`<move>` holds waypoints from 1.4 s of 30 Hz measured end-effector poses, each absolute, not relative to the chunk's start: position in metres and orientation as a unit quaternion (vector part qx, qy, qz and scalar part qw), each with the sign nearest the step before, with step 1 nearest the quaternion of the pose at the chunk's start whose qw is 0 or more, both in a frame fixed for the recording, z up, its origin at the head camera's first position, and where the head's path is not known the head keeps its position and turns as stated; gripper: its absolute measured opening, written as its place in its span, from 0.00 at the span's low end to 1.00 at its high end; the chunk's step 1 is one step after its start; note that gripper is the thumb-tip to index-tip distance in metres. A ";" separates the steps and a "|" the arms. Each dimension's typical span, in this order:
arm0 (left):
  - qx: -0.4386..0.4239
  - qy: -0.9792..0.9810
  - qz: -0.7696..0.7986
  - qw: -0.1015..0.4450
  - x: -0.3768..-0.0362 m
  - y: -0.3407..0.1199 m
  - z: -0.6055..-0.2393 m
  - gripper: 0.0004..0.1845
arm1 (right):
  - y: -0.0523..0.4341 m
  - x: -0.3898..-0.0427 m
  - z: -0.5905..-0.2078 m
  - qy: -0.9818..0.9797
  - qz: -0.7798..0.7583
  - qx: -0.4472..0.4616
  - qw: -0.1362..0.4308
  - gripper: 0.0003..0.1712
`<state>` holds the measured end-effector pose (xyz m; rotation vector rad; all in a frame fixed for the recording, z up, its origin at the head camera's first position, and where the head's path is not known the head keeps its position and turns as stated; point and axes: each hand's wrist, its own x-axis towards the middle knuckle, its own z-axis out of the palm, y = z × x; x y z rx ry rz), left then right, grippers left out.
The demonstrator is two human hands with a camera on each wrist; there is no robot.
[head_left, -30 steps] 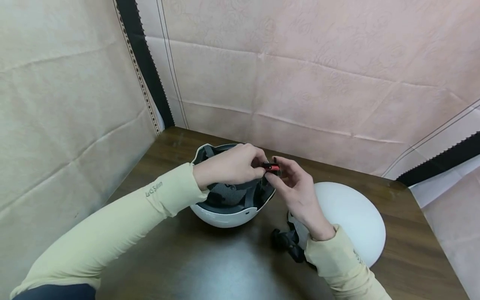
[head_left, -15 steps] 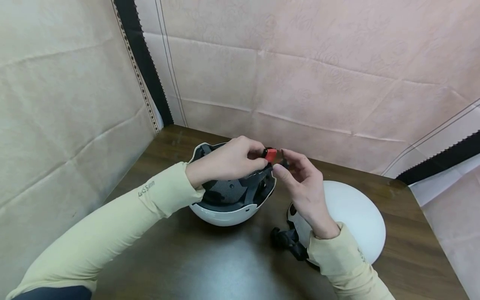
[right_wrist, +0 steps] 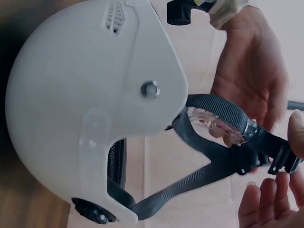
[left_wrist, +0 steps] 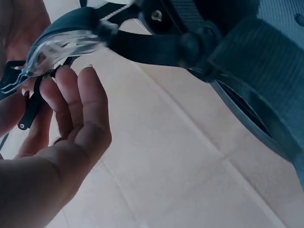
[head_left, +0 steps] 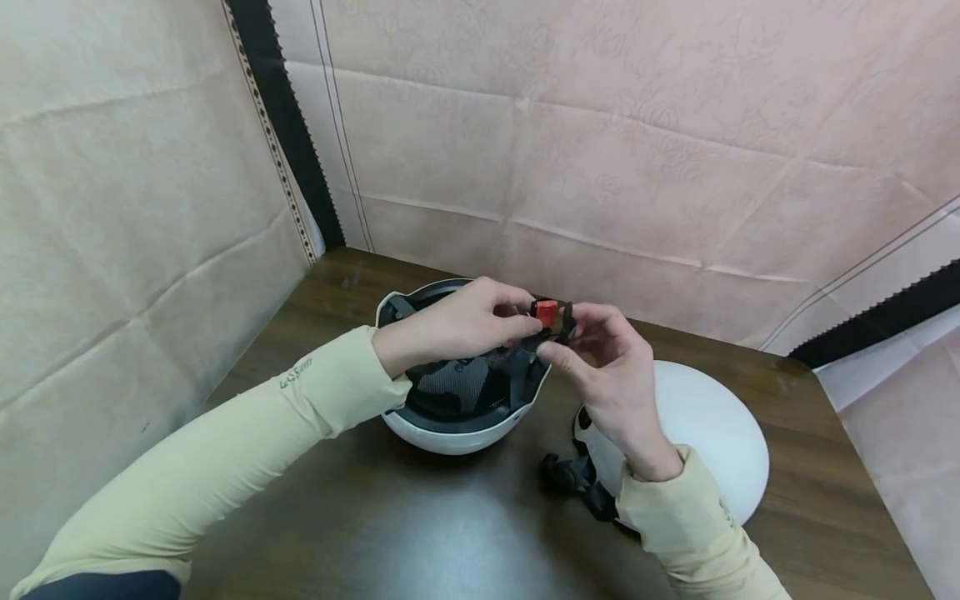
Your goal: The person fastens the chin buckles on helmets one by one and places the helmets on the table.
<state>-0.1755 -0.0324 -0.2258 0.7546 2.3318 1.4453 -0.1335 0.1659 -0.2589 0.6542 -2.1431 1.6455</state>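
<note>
I'm watching the left hand pinching a red buckle above the upturned helmet, at its right edge, and the right hand pinching a black strap; right of that helmet, a white dome is resting on the counter.

The left arm slants up from the lower left of the head view, and the left hand is turned with its back up, thumb and forefinger pointing right in a pinch. The right arm, showing less of its length, slants up from the lower right; the right hand pinches too, thumb directed left, fingers curled. The fingertips of both hands face each other, near together.
</note>
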 end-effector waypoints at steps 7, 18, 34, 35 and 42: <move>0.279 0.792 0.520 0.157 -0.173 -0.029 -0.226 0.10 | 0.151 -0.126 -0.255 -0.780 0.522 0.248 0.239 0.33; 0.290 0.801 0.501 0.152 -0.172 -0.026 -0.230 0.14 | 0.153 -0.138 -0.271 -0.811 0.465 0.233 0.267 0.36; 0.264 0.812 0.504 0.131 -0.173 -0.032 -0.228 0.11 | 0.166 -0.145 -0.273 -0.818 0.491 0.262 0.148 0.22; 0.268 0.815 0.498 0.128 -0.173 -0.033 -0.228 0.11 | 0.165 -0.146 -0.274 -0.817 0.494 0.260 0.148 0.21; 0.307 0.832 0.446 0.120 -0.171 -0.032 -0.228 0.12 | 0.167 -0.148 -0.278 -0.810 0.516 0.220 0.174 0.18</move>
